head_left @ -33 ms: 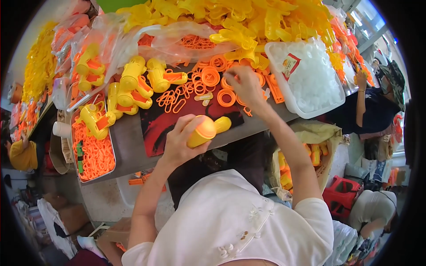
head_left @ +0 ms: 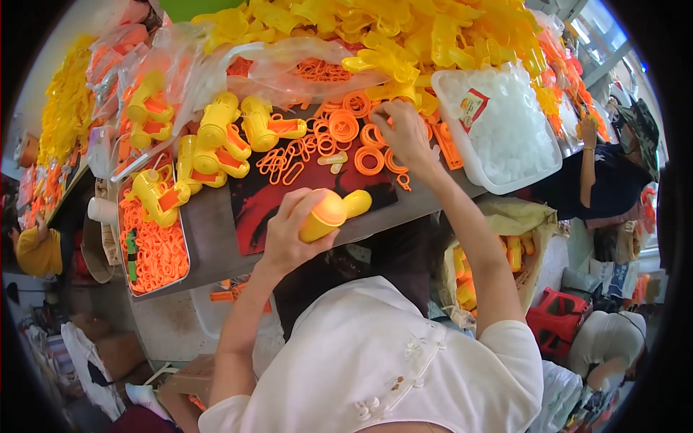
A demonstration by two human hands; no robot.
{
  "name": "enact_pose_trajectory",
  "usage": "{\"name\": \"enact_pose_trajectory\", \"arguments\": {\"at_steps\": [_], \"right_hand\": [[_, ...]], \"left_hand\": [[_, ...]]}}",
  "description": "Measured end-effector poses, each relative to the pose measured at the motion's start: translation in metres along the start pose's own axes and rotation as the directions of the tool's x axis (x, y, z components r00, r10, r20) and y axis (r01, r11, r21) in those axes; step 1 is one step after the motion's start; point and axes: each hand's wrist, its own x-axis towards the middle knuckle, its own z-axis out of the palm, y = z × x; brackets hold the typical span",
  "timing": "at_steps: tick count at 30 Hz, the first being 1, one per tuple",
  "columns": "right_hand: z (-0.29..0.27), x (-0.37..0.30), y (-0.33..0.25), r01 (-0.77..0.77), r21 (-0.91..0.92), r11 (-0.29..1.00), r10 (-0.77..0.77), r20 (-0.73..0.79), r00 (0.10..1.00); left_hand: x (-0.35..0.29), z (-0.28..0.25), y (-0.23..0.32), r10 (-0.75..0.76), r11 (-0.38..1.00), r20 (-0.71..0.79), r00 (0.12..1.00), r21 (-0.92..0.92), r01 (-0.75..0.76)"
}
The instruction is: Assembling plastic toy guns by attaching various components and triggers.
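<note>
My left hand (head_left: 289, 238) grips a yellow plastic toy body with an orange cap (head_left: 328, 213), held just above the near edge of a dark red mat (head_left: 289, 198). My right hand (head_left: 406, 133) reaches forward over a scatter of orange rings (head_left: 357, 133) on the mat. Its fingertips are curled down among the rings, and whether one is pinched is hidden. Finished yellow-and-orange toys (head_left: 216, 141) lie to the left of the rings.
A metal tray of orange pieces (head_left: 184, 278) sits at the left, and a white tub of clear parts (head_left: 469, 169) at the right. Yellow parts (head_left: 433, 36) are heaped at the back. A co-worker (head_left: 613, 173) sits at far right, above a red crate (head_left: 552, 321).
</note>
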Motion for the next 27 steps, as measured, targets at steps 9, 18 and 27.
{"name": "enact_pose_trajectory", "arguments": {"at_steps": [9,18,27], "right_hand": [[0.039,0.032,0.065,0.095,-0.245,0.965,-0.107,-0.035,0.994],[-0.021,0.008,0.020,-0.650,0.752,0.108,0.038,0.650,0.759],[-0.007,-0.049,-0.017,-0.694,0.670,-0.264,-0.053,0.708,0.704]], "left_hand": [[-0.035,-0.020,0.002,-0.242,0.969,-0.178,0.954,-0.007,0.245],[-0.006,-0.009,-0.004,-0.337,0.932,-0.298,0.893,-0.243,0.270],[0.003,0.006,0.000,-0.246,0.960,-0.288,0.925,-0.202,0.193]]}}
